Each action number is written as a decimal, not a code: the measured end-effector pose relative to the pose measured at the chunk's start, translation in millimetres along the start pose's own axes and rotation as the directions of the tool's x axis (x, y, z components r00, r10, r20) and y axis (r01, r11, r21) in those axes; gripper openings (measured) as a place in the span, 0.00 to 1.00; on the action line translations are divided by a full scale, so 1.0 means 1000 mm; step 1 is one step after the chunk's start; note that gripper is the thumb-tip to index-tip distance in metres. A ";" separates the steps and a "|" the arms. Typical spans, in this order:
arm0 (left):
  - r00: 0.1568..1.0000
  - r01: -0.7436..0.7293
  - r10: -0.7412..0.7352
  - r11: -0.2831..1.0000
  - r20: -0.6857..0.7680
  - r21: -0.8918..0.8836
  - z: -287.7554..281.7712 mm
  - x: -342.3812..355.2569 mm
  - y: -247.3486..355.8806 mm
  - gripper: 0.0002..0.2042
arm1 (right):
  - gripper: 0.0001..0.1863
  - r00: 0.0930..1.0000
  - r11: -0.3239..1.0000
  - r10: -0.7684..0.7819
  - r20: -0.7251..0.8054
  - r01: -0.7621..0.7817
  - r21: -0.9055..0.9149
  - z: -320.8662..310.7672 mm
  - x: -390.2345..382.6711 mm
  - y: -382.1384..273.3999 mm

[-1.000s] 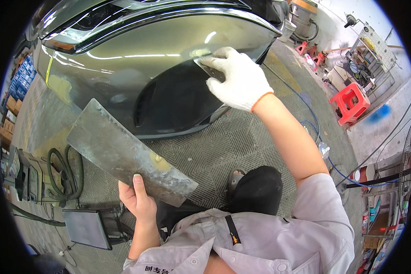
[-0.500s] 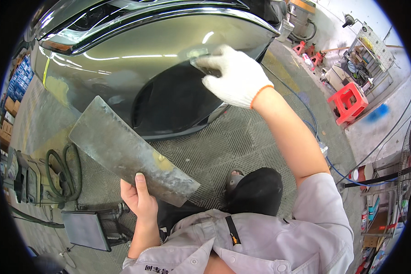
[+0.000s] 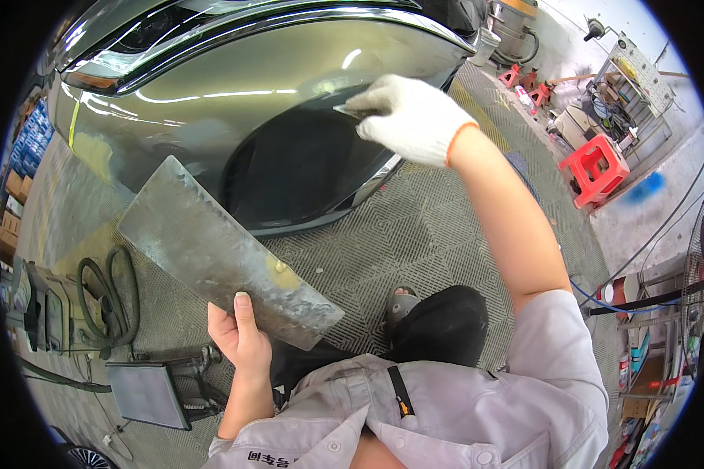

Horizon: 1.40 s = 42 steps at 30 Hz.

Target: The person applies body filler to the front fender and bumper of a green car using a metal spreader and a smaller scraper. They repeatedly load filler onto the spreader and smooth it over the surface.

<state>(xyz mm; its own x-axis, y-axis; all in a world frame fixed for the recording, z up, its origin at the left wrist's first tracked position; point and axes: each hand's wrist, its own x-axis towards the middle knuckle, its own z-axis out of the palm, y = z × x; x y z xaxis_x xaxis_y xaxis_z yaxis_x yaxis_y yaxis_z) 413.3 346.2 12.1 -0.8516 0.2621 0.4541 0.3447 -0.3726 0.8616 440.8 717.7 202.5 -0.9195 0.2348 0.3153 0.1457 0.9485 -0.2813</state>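
1. Nearest my remote view, the bare left hand [image 3: 244, 344] grasps a flat, rectangular, scuffed grey metal plate [image 3: 203, 242] by its near long edge, thumb on top.
2. On that plate, ahead and right of the thumb, I see a smear of pale yellow paste [image 3: 280, 270] with a small raised dab.
3. Beyond and right of the left grip, the right hand in a white knitted glove with an orange cuff [image 3: 416, 119] pinches a thin, pale blade [image 3: 343, 110]; the fingers hide most of it. I cannot tell whether its edge touches anything.
4. I judge the step in hand to be spreading paste as filler. The next stroke would call for a light, flat blade and a steady plate.
5. The glossy olive-grey car bumper [image 3: 188, 117] lies beyond both grips. It shows bright light streaks and hazy, dull areas, with a yellowish patch [image 3: 94, 156] left of the plate's far end. Its smooth black oval panel [image 3: 289, 176] sits below and left of the gloved grip.
6. Farther off, right of the gloved grip, I see a red plastic stool [image 3: 600, 168].
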 end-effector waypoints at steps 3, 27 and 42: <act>1.000 -0.001 0.001 1.000 -0.001 -0.023 0.000 0.000 0.000 0.15 | 0.28 0.989 0.991 0.017 -0.144 0.003 0.134 0.019 -0.024 0.004; 1.000 -0.004 0.003 1.000 0.031 0.025 -0.009 -0.005 0.008 0.17 | 0.32 0.723 0.987 -0.152 -0.674 0.148 -0.064 0.138 -0.010 -0.005; 1.000 -0.008 0.007 0.999 0.025 0.039 -0.005 -0.006 0.006 0.16 | 0.32 0.746 0.990 -0.133 -0.653 0.130 -0.053 0.122 -0.010 -0.014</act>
<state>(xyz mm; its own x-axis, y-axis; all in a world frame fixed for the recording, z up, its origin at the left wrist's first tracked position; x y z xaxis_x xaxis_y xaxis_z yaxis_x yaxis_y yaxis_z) 418.8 337.5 13.6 -0.8393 0.2816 0.4652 0.3664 -0.3392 0.8664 403.5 676.0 92.2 -0.4667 0.1883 0.8641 0.0445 0.9808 -0.1897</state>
